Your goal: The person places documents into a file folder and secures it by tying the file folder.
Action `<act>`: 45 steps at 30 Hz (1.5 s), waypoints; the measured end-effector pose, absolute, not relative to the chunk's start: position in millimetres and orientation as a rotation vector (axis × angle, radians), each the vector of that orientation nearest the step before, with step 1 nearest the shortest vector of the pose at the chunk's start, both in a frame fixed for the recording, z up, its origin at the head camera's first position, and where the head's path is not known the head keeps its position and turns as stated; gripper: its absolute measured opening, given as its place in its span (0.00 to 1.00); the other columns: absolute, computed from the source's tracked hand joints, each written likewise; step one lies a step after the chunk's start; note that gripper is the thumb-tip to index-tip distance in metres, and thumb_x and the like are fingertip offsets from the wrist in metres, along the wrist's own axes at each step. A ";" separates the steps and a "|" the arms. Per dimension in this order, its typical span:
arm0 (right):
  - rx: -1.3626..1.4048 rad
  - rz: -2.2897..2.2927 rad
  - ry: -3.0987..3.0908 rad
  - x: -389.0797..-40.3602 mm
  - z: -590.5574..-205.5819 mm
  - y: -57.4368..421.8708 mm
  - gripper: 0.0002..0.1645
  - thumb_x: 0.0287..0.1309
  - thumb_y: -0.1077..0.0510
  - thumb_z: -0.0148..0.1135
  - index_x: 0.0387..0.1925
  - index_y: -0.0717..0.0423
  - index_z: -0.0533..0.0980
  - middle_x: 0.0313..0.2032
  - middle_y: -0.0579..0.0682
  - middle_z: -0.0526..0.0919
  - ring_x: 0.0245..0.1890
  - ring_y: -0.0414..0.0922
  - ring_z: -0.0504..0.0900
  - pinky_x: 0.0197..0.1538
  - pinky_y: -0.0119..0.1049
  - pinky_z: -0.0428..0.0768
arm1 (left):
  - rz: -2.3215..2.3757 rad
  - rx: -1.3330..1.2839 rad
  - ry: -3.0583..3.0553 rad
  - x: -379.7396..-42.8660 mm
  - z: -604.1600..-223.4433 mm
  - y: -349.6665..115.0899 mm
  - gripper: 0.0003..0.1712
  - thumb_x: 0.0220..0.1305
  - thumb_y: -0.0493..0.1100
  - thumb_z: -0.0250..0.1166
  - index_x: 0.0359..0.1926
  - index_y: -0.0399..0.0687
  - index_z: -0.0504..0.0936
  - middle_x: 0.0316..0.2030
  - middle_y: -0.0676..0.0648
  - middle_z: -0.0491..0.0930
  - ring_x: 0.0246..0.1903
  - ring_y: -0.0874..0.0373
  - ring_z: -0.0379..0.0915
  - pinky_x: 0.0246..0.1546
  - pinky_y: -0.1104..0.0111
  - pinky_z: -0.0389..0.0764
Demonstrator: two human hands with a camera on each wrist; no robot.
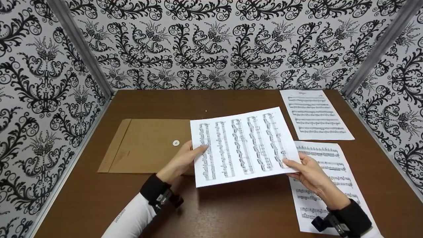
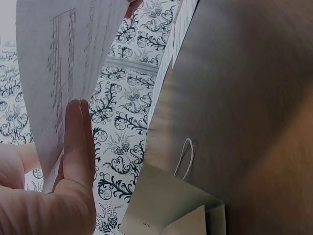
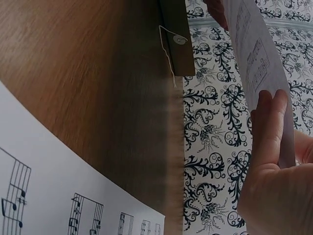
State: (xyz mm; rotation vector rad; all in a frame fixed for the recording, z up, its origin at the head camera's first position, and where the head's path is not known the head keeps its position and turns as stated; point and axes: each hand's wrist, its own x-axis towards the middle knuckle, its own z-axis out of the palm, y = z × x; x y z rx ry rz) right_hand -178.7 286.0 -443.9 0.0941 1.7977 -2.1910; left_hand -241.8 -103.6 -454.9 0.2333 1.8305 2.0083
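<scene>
A sheet of music [image 1: 244, 145] is held above the table, turned sideways so its staves run up and down. My left hand [image 1: 181, 160] pinches its left edge, thumb on top and fingers beneath. At the lower right corner my right hand [image 1: 309, 172] grips it the same way. In the left wrist view, the left fingers [image 2: 78, 142] lie against the sheet's underside; the right fingers [image 3: 271, 122] do likewise in the right wrist view. Behind the sheet's left side lies a brown envelope [image 1: 148, 145] with a white button; the sheet hides its right part.
Two more music sheets lie on the right of the brown table [image 1: 238, 211]: one at the back [image 1: 317, 114], one nearer the front [image 1: 325, 185], partly under my right forearm. A string [image 3: 167, 54] hangs by the envelope. Patterned walls [image 1: 211, 43] enclose the back and sides.
</scene>
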 end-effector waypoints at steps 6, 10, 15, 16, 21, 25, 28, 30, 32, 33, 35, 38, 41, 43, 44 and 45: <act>0.027 -2.160 1.785 -177.4 -443.6 284.3 0.16 0.71 0.66 0.58 0.57 0.55 0.70 0.44 0.42 0.89 0.44 0.41 0.91 0.48 0.34 0.88 | 2.010 0.216 1.858 -244.9 -453.8 -106.0 0.24 0.77 0.41 0.55 0.68 0.35 0.70 0.41 0.49 0.90 0.35 0.58 0.89 0.35 0.69 0.88; -0.028 -2.127 1.771 -176.1 -444.0 283.5 0.18 0.71 0.67 0.57 0.59 0.56 0.68 0.46 0.43 0.89 0.46 0.42 0.91 0.51 0.36 0.88 | 1.982 0.228 1.908 -247.8 -454.3 -109.0 0.24 0.76 0.41 0.56 0.68 0.36 0.71 0.40 0.50 0.89 0.33 0.59 0.88 0.35 0.69 0.88; -0.115 -2.073 1.724 -177.4 -444.0 283.8 0.17 0.71 0.67 0.55 0.57 0.52 0.71 0.47 0.45 0.90 0.47 0.43 0.91 0.51 0.37 0.88 | 1.934 0.221 1.940 -250.4 -453.6 -112.6 0.23 0.76 0.42 0.57 0.67 0.38 0.72 0.40 0.50 0.89 0.32 0.59 0.88 0.34 0.68 0.88; -0.138 -2.067 1.706 -178.2 -444.2 284.2 0.17 0.71 0.68 0.55 0.56 0.51 0.72 0.47 0.45 0.90 0.47 0.43 0.91 0.51 0.37 0.88 | 1.919 0.213 1.950 -250.4 -453.3 -113.1 0.23 0.76 0.43 0.57 0.67 0.39 0.72 0.40 0.49 0.89 0.32 0.59 0.88 0.34 0.67 0.88; -0.239 -2.049 1.630 -184.0 -443.4 287.4 0.17 0.72 0.69 0.52 0.55 0.50 0.75 0.48 0.48 0.90 0.48 0.44 0.91 0.50 0.38 0.88 | 1.856 0.188 1.989 -249.5 -452.3 -116.4 0.22 0.76 0.44 0.57 0.65 0.40 0.73 0.40 0.48 0.89 0.31 0.58 0.88 0.33 0.67 0.88; -0.262 -2.025 1.625 -189.1 -441.8 290.8 0.20 0.73 0.68 0.50 0.57 0.46 0.75 0.49 0.47 0.90 0.47 0.44 0.91 0.50 0.40 0.88 | 1.837 0.194 1.969 -248.1 -452.4 -118.5 0.22 0.76 0.43 0.57 0.66 0.40 0.73 0.40 0.48 0.89 0.31 0.58 0.89 0.33 0.66 0.88; -0.242 -2.007 1.659 -192.8 -441.2 292.4 0.19 0.74 0.67 0.50 0.57 0.44 0.75 0.48 0.46 0.91 0.46 0.43 0.91 0.48 0.39 0.89 | 1.837 0.204 1.924 -247.2 -452.9 -119.0 0.23 0.76 0.44 0.56 0.67 0.41 0.71 0.40 0.48 0.88 0.32 0.57 0.89 0.33 0.65 0.89; -0.220 -2.006 1.674 -195.4 -441.4 292.3 0.19 0.74 0.66 0.51 0.57 0.44 0.74 0.47 0.46 0.91 0.45 0.43 0.91 0.47 0.38 0.89 | 1.841 0.219 1.897 -246.8 -454.5 -119.4 0.23 0.77 0.44 0.56 0.67 0.40 0.71 0.40 0.48 0.88 0.32 0.57 0.89 0.34 0.65 0.89; -0.202 -2.008 1.684 -198.4 -442.2 291.4 0.17 0.74 0.66 0.51 0.56 0.45 0.74 0.46 0.46 0.91 0.44 0.43 0.92 0.46 0.37 0.89 | 1.847 0.230 1.879 -246.5 -455.4 -119.2 0.23 0.77 0.44 0.56 0.67 0.39 0.71 0.40 0.49 0.89 0.32 0.57 0.89 0.34 0.65 0.89; -0.198 -2.011 1.684 -200.0 -442.7 290.8 0.17 0.74 0.66 0.51 0.56 0.46 0.74 0.46 0.46 0.91 0.44 0.44 0.92 0.47 0.37 0.89 | 1.846 0.241 1.875 -246.3 -455.9 -119.3 0.23 0.77 0.44 0.56 0.66 0.39 0.71 0.40 0.49 0.89 0.32 0.57 0.89 0.34 0.65 0.89; -0.194 -2.018 1.678 -203.3 -444.0 289.3 0.16 0.74 0.66 0.51 0.56 0.47 0.74 0.46 0.48 0.91 0.45 0.44 0.92 0.47 0.38 0.89 | 1.846 0.246 1.873 -246.2 -456.4 -119.1 0.23 0.76 0.44 0.56 0.66 0.39 0.71 0.39 0.49 0.89 0.32 0.57 0.89 0.33 0.65 0.89; -0.174 -2.012 1.693 -207.1 -445.3 286.6 0.15 0.75 0.64 0.52 0.59 0.51 0.71 0.46 0.48 0.91 0.45 0.45 0.92 0.48 0.38 0.89 | 1.843 0.262 1.866 -245.9 -456.5 -119.0 0.23 0.76 0.44 0.57 0.66 0.38 0.72 0.39 0.49 0.89 0.32 0.57 0.89 0.34 0.65 0.89; -0.133 -1.996 1.731 -209.2 -446.6 284.0 0.16 0.74 0.62 0.54 0.60 0.51 0.69 0.45 0.47 0.90 0.44 0.45 0.92 0.48 0.38 0.89 | 1.838 0.264 1.870 -246.1 -457.1 -118.5 0.23 0.76 0.44 0.57 0.65 0.38 0.72 0.40 0.49 0.89 0.33 0.56 0.89 0.35 0.64 0.89; -0.114 -1.985 1.751 -210.4 -447.7 282.7 0.16 0.74 0.61 0.55 0.59 0.50 0.70 0.44 0.46 0.90 0.43 0.45 0.92 0.46 0.38 0.89 | 1.838 0.267 1.866 -246.3 -457.8 -118.2 0.23 0.76 0.45 0.57 0.66 0.39 0.72 0.40 0.48 0.89 0.33 0.56 0.89 0.36 0.64 0.89; -0.116 -1.981 1.754 -211.0 -448.4 282.3 0.15 0.74 0.61 0.55 0.58 0.49 0.71 0.44 0.46 0.90 0.42 0.45 0.92 0.46 0.39 0.89 | 1.837 0.262 1.869 -246.4 -457.9 -117.8 0.23 0.76 0.45 0.58 0.66 0.39 0.73 0.40 0.49 0.89 0.33 0.56 0.89 0.36 0.64 0.89; -0.125 -1.972 1.757 -211.6 -449.1 282.0 0.14 0.74 0.61 0.55 0.57 0.48 0.72 0.43 0.46 0.91 0.42 0.45 0.92 0.45 0.39 0.89 | 1.836 0.267 1.876 -246.4 -458.0 -117.4 0.23 0.76 0.44 0.57 0.66 0.39 0.73 0.40 0.49 0.89 0.33 0.57 0.89 0.35 0.64 0.89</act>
